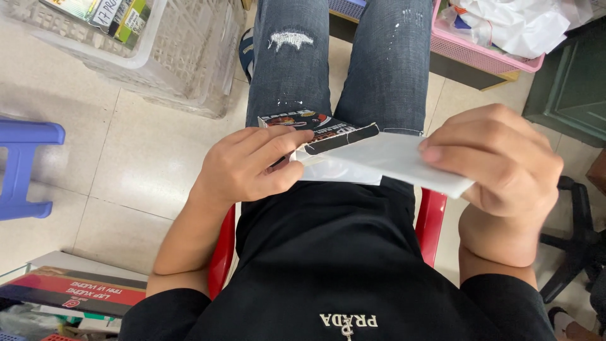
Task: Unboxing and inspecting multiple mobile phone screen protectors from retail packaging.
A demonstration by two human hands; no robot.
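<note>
Left hand (252, 165) pinches small printed box (319, 129); right hand (499, 161) grips white plastic sleeve (391, 161). Best keep sleeve mouth spread, box square.

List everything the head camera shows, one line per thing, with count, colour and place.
small printed cardboard box: one, dark with red, on the lap, left hand on it
white plastic mailer bag: one, white, between both hands
clear plastic crate: one, translucent, top left on the floor
pink plastic basket: one, pink, top right
blue plastic stool: one, blue, left edge
red plastic chair: one, red, under the person
left hand: one, on the box
right hand: one, fingers pinching the bag
</note>
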